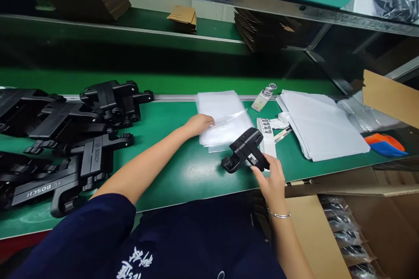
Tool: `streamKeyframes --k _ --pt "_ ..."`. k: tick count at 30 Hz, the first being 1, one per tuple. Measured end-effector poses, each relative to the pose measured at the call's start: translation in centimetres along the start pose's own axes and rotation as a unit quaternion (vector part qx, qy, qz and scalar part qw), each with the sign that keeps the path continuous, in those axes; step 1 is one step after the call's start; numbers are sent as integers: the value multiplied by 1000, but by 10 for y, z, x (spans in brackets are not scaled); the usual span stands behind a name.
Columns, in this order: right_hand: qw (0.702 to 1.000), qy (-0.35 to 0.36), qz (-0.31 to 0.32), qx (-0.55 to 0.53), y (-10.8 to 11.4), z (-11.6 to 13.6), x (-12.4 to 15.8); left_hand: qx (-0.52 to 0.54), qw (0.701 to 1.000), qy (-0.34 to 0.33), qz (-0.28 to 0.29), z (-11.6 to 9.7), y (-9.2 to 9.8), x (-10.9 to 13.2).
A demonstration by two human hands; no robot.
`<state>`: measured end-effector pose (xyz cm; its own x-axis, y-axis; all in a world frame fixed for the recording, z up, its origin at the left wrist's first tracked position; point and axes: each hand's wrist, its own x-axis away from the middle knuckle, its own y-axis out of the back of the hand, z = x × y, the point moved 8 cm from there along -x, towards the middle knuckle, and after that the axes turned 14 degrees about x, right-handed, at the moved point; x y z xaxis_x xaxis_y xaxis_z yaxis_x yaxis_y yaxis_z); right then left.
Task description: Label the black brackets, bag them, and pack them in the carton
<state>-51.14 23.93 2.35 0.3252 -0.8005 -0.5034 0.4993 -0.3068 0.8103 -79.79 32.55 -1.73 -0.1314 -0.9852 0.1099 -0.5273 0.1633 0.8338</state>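
My right hand (270, 178) grips a black plastic handle part (245, 150) with a small label on it and holds it just above the green bench (183, 174). My left hand (199, 123) reaches forward and rests on a stack of clear plastic bags (222, 115), its fingers pinching the top bag. A strip of white labels (266, 133) lies just right of the held part.
Several black Bosch handle parts (65, 139) are piled at the left. A larger stack of white bags (319, 124), a small bottle (264, 96) and an orange-blue tool (386, 144) lie to the right. An open cardboard box (347, 235) with bagged parts stands at lower right.
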Motion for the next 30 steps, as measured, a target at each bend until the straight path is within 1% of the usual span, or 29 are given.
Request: streamKeyframes --k 2,3,4,5,6,8,10,12,13,14,15,17,19,20,21,22,23,24,26,27,28,30 --pt "1000 -3 -3 1 7 4 -3 -32 999 6 -23 5 20 27" --pt "1000 0 -5 4 11 7 -4 -54 998 -4 -21 4 24 44" --pt "1000 2 -6 7 16 10 -6 -74 997 -23 -3 3 22 62" --pt "1000 4 -5 11 20 12 -7 -89 995 -48 25 0 14 81" --pt "1000 5 -2 14 24 15 -8 -95 991 -81 57 -4 1 100" --pt "1000 3 13 13 29 19 -10 -86 980 -145 104 -13 -33 132" --pt "999 -10 36 1 31 21 -10 -80 974 -168 133 -16 -72 154" --pt "996 -51 71 -23 28 17 -9 -73 968 -181 157 -17 -105 167" --pt "991 -85 93 -43 25 13 -8 -68 964 -193 168 -18 -116 172" --pt "982 -126 118 -71 21 7 -6 -62 961 -205 176 -18 -124 175" --pt "969 -168 143 -110 15 1 -4 -59 961 -210 172 -15 -126 177" --pt "930 -242 182 -210 4 -9 0 -69 972 -185 129 -5 -119 174" --pt "884 -288 201 -310 -6 -14 2 -83 979 -164 90 4 -109 171" --pt "864 -301 205 -347 -10 -15 1 -85 977 -175 90 3 -107 171" --pt "850 -309 208 -373 -13 -16 0 -83 972 -194 105 1 -108 170" --pt "839 -315 211 -390 -15 -16 -1 -78 966 -212 125 -3 -110 169" --pt "831 -320 211 -402 -17 -16 -2 -74 963 -217 140 -6 -111 166" --pt "825 -325 211 -412 -19 -15 -3 -75 966 -203 144 -6 -109 160" --pt "809 -335 215 -432 -23 -12 -4 -85 980 -136 119 -4 -103 147" --pt "801 -338 220 -443 -25 -10 -4 -88 984 -111 107 -5 -102 145" --pt "792 -340 229 -453 -27 -7 -4 -85 985 -104 108 -7 -103 146" --pt "775 -338 251 -471 -31 -2 -4 -64 976 -142 149 -17 -112 155"
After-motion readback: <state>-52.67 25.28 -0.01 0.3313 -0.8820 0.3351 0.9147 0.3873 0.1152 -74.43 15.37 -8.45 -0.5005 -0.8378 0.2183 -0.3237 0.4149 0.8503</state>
